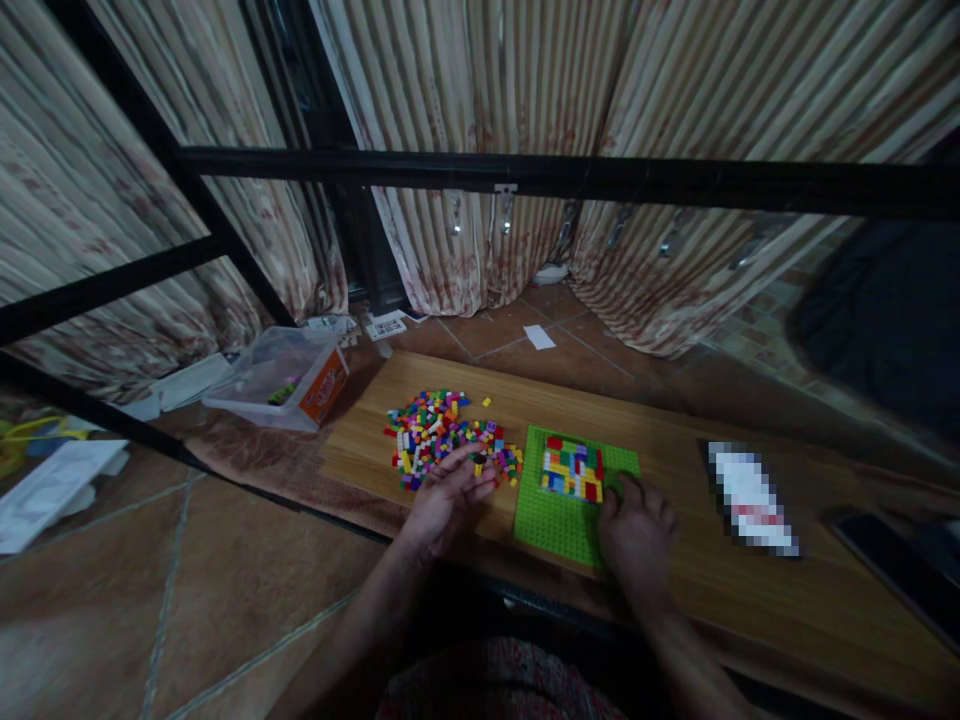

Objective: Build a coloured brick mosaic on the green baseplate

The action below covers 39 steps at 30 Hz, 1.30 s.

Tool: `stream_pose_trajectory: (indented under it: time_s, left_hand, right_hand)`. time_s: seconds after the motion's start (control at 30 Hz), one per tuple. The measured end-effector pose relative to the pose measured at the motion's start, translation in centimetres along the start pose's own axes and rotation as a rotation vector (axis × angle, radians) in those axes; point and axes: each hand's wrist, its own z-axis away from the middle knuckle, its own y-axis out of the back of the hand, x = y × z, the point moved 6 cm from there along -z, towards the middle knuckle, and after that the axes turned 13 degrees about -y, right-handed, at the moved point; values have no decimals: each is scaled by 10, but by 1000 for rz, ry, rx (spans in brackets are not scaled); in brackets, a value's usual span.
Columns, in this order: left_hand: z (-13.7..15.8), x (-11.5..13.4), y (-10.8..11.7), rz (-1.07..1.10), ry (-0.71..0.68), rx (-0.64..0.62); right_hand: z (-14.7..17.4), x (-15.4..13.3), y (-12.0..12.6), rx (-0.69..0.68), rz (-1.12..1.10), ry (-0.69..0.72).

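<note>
A green baseplate (pixel 545 520) lies on the wooden tabletop, with a patchwork of coloured toy bricks (pixel 571 470) built on its upper middle. My left hand (pixel 442 505) is turned palm up beside the loose brick pile (pixel 435 425), its fingers curled around a few small bricks (pixel 478 464), one yellow and one dark. Over the baseplate's right side, my right hand (pixel 637 525) bends its fingers down close to the right edge of the built bricks. Its fingertips are partly hidden, and whatever they grip cannot be made out.
A clear plastic tub (pixel 259 375) with an orange label stands left of the wooden board (pixel 675 450). To the right lie a blurred-out white item (pixel 754 500) and a dark flat device (pixel 900 575). A black metal bar (pixel 562 172) crosses in front of the curtains (pixel 510 90).
</note>
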Motion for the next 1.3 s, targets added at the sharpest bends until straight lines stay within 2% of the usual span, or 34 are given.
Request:
stream_pose_trajectory:
  time_s: [0.1,0.23,0.27,0.37,0.43,0.47,0.53,0.73,0.9,1.0,1.13,1.23,1.3]
  left_hand:
    - [13,-4,3,24,43,45]
    - [31,-17,11,108,115,115]
    - [36,-21,12,130,138,128]
    - [48,-32,13,169,188,156]
    - [54,-35,10,159,200,136]
    - [57,-35,7,145,198,116]
    - [62,-32,2,108,177,67]
    - [75,-20,-6,-17,176,3]
    - [79,-16,-4,-34,170,-13]
    - [81,-13,-2,-69,151,-5]
    - [81,-9,-2,-111,108,-33]
    - [81,0,-6,-206,-4,-92]
    - [83,7,-10,-305,-95,-137]
  right_hand:
    - [-8,6,4,-4,-189,21]
    - [-1,-8,33,4,-516,91]
    - [7,-18,42,-54,-586,121]
    - [42,-55,61,-365,-806,166]
    - [69,-82,69,-610,-877,208]
    - [81,-92,73,-687,-907,224]
    - [95,-103,76,-761,-939,220]
    - [104,-101,72,-779,-1008,141]
    - [113,-94,75,-791,-1117,35]
    - [118,-93,75,-824,-1194,-74]
    - [126,-94,67,-950,-1401,-311]
    - [133,-95,61,-1058,-1587,-553]
    - [137,-97,61,-1120,-1648,-663]
